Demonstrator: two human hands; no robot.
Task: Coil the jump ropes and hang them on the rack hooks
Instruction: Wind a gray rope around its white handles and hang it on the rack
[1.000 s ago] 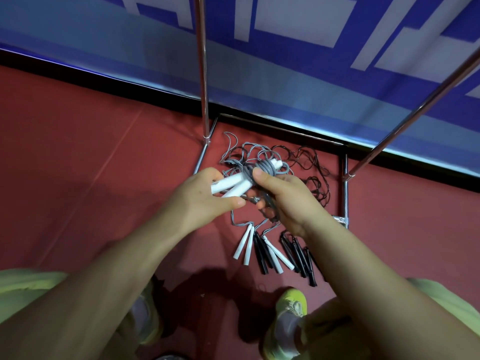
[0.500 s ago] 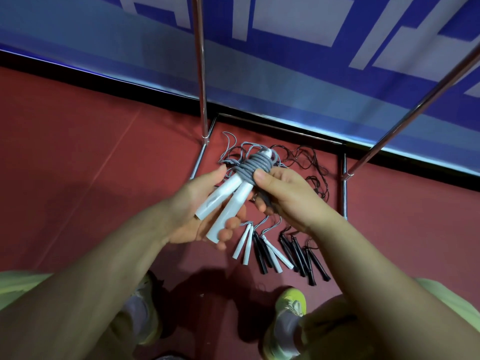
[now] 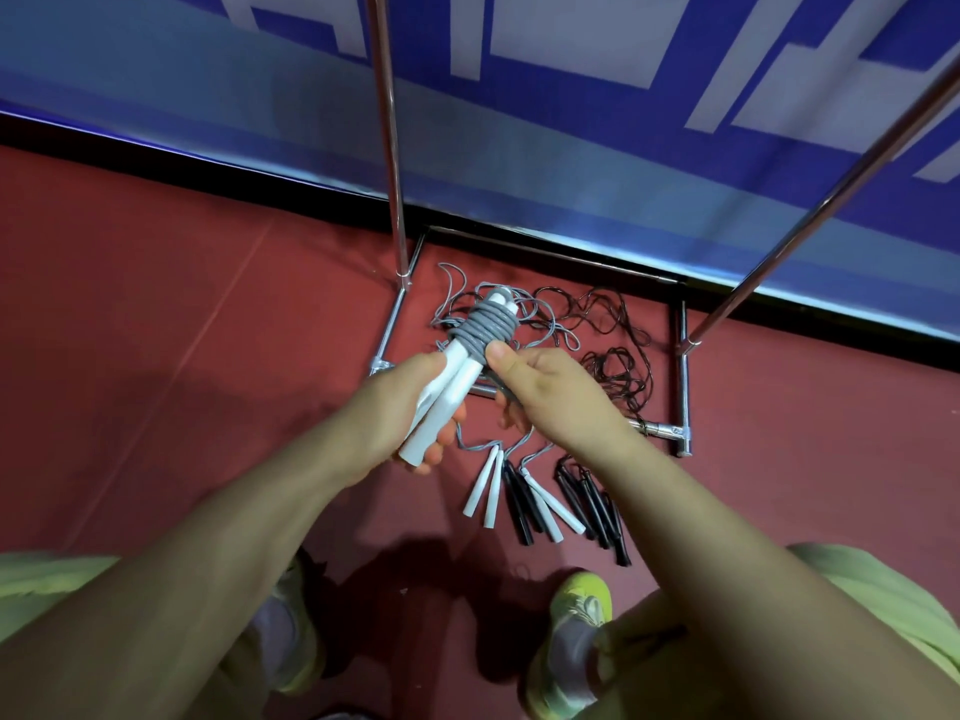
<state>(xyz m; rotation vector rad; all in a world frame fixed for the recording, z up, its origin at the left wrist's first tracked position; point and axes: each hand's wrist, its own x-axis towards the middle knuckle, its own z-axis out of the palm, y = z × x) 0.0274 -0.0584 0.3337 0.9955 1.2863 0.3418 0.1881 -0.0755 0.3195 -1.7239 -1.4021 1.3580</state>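
- The left hand (image 3: pixel 397 407) is gripping a pair of white handles (image 3: pixel 447 394) held side by side, its fingers curled under them and its thumb lying over the top.
- The handles are pointing up and away from the person, tilted, with grey cord (image 3: pixel 485 327) wound in tight turns round their upper ends.
- The right hand (image 3: pixel 553 389) is pinching the cord just below the coil, its thumb tip pressing at the wound turns and its fingers curling underneath.
- The hands are sitting close together, above the red floor (image 3: pixel 182 356).
- More jump ropes (image 3: pixel 540 504) are lying on the floor below the hands, white and black handles side by side, their grey and black cords tangled between the rack's base bars.
- The metal rack (image 3: pixel 387 148) is standing against a blue and white wall banner (image 3: pixel 571 122).
- Two yellow-green shoes (image 3: pixel 576 610) are showing at the bottom.
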